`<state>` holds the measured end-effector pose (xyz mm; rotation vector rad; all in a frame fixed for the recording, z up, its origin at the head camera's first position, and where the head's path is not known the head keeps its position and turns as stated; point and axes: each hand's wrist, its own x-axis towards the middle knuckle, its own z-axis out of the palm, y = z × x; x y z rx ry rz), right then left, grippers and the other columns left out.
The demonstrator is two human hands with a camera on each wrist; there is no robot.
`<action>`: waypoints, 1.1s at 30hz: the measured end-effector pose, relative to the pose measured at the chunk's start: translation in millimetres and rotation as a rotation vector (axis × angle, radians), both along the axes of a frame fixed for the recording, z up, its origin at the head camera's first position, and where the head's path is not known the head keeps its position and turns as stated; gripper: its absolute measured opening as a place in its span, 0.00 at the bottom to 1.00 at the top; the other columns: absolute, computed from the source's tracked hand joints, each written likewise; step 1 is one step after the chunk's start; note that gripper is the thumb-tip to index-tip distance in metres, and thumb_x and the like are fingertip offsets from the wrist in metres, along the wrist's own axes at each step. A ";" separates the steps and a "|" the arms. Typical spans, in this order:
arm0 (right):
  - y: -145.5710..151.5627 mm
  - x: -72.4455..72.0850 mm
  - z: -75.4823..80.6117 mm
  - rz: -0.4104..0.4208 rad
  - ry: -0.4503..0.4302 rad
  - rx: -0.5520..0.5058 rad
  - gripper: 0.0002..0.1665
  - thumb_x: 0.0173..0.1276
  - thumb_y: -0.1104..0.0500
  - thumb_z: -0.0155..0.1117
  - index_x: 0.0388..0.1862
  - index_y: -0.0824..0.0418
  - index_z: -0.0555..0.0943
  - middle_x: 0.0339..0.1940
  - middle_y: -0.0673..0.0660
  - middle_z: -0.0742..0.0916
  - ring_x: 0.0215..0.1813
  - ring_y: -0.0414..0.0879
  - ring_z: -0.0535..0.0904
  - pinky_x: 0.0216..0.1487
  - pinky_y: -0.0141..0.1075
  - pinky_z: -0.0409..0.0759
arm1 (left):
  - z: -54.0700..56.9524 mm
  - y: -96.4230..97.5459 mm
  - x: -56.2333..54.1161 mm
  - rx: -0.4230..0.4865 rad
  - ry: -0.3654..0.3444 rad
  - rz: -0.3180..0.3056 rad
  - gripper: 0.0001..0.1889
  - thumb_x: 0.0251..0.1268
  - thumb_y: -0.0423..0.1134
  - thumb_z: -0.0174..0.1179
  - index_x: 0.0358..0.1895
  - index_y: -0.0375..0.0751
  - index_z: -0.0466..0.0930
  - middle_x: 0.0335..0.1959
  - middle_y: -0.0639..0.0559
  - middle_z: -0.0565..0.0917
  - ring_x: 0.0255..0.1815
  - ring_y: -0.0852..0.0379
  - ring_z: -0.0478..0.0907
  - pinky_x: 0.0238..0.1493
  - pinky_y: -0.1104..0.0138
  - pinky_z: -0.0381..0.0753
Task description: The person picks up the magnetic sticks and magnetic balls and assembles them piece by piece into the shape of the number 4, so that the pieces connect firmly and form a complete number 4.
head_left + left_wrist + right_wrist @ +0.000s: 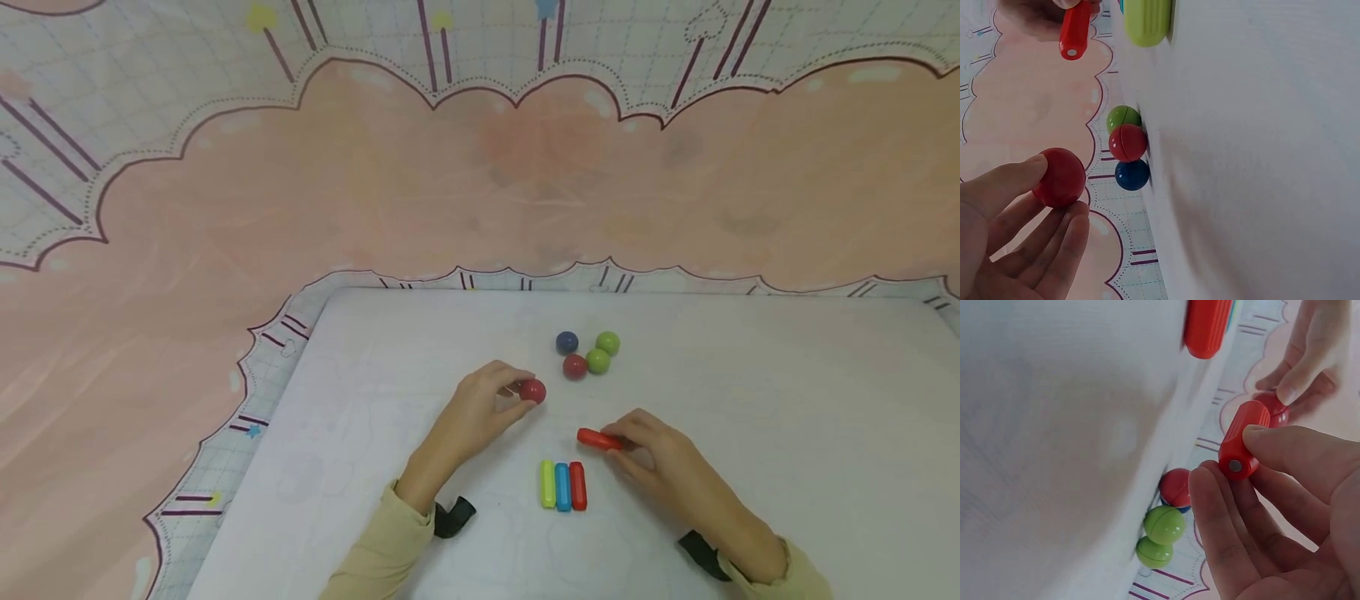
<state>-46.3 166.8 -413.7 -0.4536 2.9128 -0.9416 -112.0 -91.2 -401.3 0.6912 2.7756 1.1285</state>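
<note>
My left hand pinches a glossy red ball between thumb and fingertips, held above the white surface. In my right hand is a red rod with a small round metal disc in its end, pinched between thumb and fingers. The rod's other end points toward the left hand. Just beyond the left hand sit a red ball, a blue ball and two green balls, close together. Nearer to me, a yellow-green rod, a blue rod and another red rod lie side by side.
A white board or tabletop lies under everything. Around it spreads a patterned cloth with a peach middle and scalloped borders. Black straps hang at both wrists by the beige sleeves.
</note>
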 end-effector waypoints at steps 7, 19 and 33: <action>-0.9 -2.1 3.9 0.006 0.049 -0.011 0.19 0.57 0.64 0.77 0.48 0.56 0.86 0.41 0.48 0.83 0.41 0.40 0.81 0.46 0.39 0.86 | -0.7 -4.5 5.9 0.031 0.013 -0.022 0.19 0.61 0.36 0.70 0.56 0.42 0.82 0.48 0.51 0.84 0.47 0.52 0.83 0.51 0.61 0.85; -3.2 -5.2 6.4 0.030 0.107 -0.017 0.19 0.55 0.65 0.78 0.47 0.57 0.86 0.41 0.48 0.84 0.41 0.41 0.82 0.45 0.39 0.86 | -6.6 -9.7 10.7 0.093 0.030 -0.052 0.19 0.60 0.35 0.71 0.55 0.41 0.83 0.47 0.53 0.84 0.46 0.53 0.84 0.50 0.63 0.85; -8.5 -10.2 11.0 0.048 0.144 -0.034 0.20 0.56 0.65 0.78 0.48 0.57 0.86 0.42 0.49 0.84 0.42 0.43 0.83 0.45 0.39 0.86 | -8.8 -10.2 19.7 0.104 -0.004 -0.056 0.20 0.60 0.35 0.71 0.56 0.43 0.82 0.47 0.54 0.84 0.46 0.56 0.83 0.52 0.65 0.84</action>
